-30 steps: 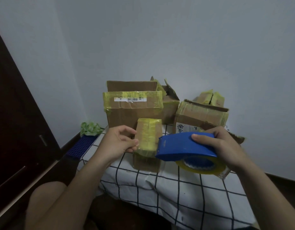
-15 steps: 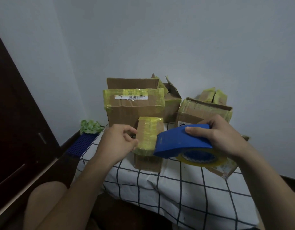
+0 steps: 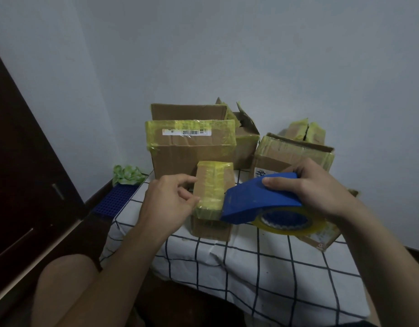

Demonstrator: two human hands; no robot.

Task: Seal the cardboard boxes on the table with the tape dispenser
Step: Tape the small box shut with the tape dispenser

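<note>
The small box (image 3: 213,185), long axis running away from the person, stands between the 2 hands: just right of the left hand (image 3: 168,201), whose curled fingertips meet its side (grip unclear), and left of the right hand (image 3: 314,187) clasping the tape dispenser (image 3: 258,199).

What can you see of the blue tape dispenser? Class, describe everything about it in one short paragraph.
The tape dispenser is a blue, plastic-looking curved shell with a roll of yellowish clear tape on a blue hub beneath it. The right hand grips its rear from above, fingers across the top. It is held off the checked tablecloth, tilted with its front end lower, right by the taped small box; contact there cannot be told.
</note>
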